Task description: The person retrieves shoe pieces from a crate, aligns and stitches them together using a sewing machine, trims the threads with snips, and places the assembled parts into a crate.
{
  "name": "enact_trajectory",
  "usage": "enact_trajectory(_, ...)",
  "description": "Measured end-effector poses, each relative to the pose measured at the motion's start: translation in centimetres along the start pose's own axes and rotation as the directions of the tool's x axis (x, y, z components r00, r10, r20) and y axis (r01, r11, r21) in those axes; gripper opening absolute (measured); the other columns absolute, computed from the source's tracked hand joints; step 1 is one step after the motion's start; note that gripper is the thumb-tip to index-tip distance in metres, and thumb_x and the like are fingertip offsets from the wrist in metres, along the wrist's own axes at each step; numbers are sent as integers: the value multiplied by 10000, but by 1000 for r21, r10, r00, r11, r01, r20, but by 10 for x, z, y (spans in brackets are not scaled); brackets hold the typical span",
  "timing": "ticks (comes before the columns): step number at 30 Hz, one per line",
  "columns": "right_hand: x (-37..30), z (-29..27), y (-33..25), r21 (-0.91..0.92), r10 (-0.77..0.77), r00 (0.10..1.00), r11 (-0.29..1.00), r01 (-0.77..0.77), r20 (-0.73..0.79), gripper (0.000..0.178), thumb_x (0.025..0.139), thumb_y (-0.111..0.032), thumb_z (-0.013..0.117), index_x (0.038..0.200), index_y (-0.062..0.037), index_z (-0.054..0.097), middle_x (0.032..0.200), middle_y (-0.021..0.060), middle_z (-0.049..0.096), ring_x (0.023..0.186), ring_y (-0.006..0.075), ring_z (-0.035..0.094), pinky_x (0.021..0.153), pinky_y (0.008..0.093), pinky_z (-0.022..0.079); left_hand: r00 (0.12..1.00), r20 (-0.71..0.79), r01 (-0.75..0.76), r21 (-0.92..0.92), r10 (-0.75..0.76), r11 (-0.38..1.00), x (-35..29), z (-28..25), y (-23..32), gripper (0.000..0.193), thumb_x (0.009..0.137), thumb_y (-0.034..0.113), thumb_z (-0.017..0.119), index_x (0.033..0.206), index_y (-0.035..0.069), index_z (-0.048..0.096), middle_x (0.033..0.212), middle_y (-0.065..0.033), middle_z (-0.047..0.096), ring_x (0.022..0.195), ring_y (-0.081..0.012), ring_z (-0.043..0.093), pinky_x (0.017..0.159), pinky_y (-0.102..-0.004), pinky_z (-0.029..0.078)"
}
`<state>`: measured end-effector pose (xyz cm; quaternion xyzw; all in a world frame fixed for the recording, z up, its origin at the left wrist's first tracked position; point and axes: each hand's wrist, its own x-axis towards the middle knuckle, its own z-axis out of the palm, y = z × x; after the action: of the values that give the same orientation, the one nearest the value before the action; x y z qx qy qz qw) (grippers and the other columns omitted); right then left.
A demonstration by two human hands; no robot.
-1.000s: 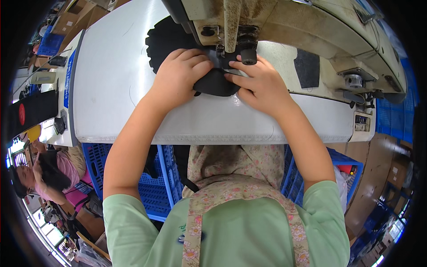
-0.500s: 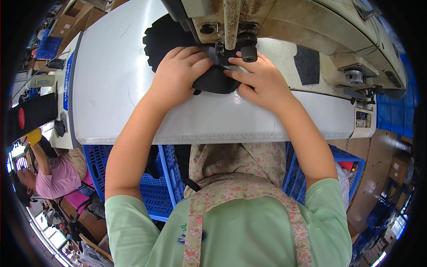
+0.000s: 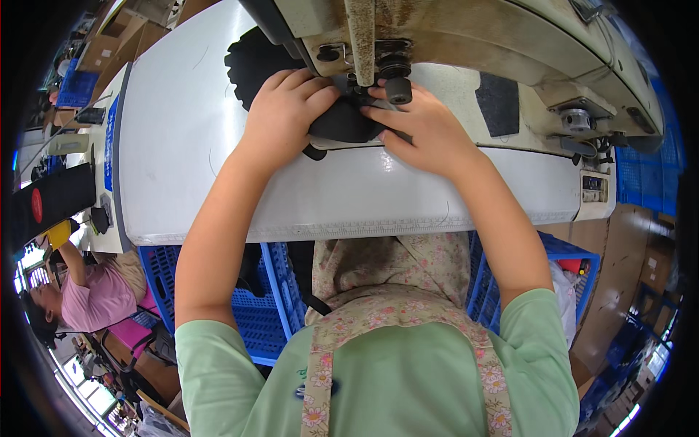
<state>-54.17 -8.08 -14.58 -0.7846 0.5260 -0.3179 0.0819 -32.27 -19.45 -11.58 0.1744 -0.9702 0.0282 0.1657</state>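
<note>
Under the needle area of a sewing machine (image 3: 364, 44) lies a black fabric piece (image 3: 345, 122) with a curved near edge. Its scalloped far part (image 3: 251, 65) spreads out to the left. My left hand (image 3: 285, 116) is closed on the left side of the fabric, its bent fingers pressing on top. My right hand (image 3: 426, 130) holds the right edge, with fingertips close to the presser foot and the thumb nearer to me. The needle and stitching are hidden behind the machine head and my fingers.
A dark fabric patch (image 3: 498, 105) lies on the machine bed to the right. Blue crates (image 3: 273, 313) stand below the white table (image 3: 175, 160), and another blue crate (image 3: 648, 175) is at far right. A person in pink (image 3: 98, 295) sits at another station on the left.
Both hands and the black fabric have shifted slightly farther away, and the fabric's near edge has turned a little under the machine head. The whole view has also shifted slightly.
</note>
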Motion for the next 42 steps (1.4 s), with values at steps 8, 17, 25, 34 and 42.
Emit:
enact_trajectory(8, 2, 3, 9, -3, 4, 1000, 1000, -4, 23, 372, 770, -144, 653, 1137, -98, 688, 1286, 147, 591, 1211, 355, 512, 1021, 433, 425, 999, -25, 21, 15, -21, 1000, 5, 2, -5, 427, 633, -18, 644, 1040, 111, 635, 1043, -51, 668, 1101, -260, 573, 952, -389, 432)
enact_trajectory(17, 3, 5, 15, -21, 11, 1000, 1000, -10, 29, 397, 777, -197, 652, 1161, -100, 673, 1290, 161, 584, 1208, 364, 508, 1023, 442, 417, 999, -22, 30, 13, -30, 999, 7, 5, -8, 446, 599, -46, 646, 1020, 100, 638, 1015, -55, 665, 1090, -266, 572, 943, -394, 433)
enact_trajectory(25, 4, 5, 12, -6, 10, 1000, 1000, -10, 21, 391, 775, -205, 657, 1154, -110, 676, 1278, 164, 584, 1197, 365, 514, 1010, 442, 427, 998, -51, 35, 12, -34, 999, 5, 6, -8, 438, 609, -42, 645, 1024, 100, 645, 993, -58, 668, 1084, -270, 576, 941, -389, 434)
enact_trajectory(34, 3, 5, 15, 11, 28, 999, 1000, -28, 34, 405, 764, -191, 671, 1163, -122, 676, 1281, 166, 579, 1178, 373, 521, 1002, 441, 429, 998, -6, -67, 5, 67, 998, 3, -20, 17, 470, 652, 55, 670, 1118, 113, 639, 1117, -99, 635, 1111, -274, 570, 1015, -424, 421)
enact_trajectory(42, 20, -33, 27, -92, 64, 980, 995, -47, 191, 357, 804, -174, 629, 1152, -104, 669, 1290, 132, 587, 1231, 313, 517, 1059, 384, 402, 981, 53, -193, 148, 187, 970, 13, -23, 33, 329, 694, 111, 635, 1012, 33, 677, 1080, -87, 658, 1043, -251, 597, 957, -392, 455)
